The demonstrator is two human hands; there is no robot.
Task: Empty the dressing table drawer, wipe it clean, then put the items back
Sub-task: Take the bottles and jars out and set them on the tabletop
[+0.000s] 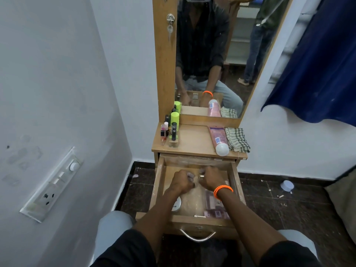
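The wooden drawer [236,176] of the dressing table is pulled open below the tabletop [194,143]. Both my hands are inside it, near the back. My left hand [182,181] is curled around small items that I cannot make out. My right hand [210,179], with an orange bead bracelet on the wrist, grips a small bottle with a gold cap [201,176]. Still in the drawer are a white round tin [176,204], purple packets [213,203] and a small white stick [199,216]. A checked cloth [237,139] lies on the tabletop's right side.
A pink tube [218,138] lies beside the cloth. Several nail polish bottles and green-capped bottles [171,130] stand at the tabletop's left. A mirror [221,54] rises behind. A wall with a switch panel [54,185] is on the left, a blue curtain [317,64] on the right.
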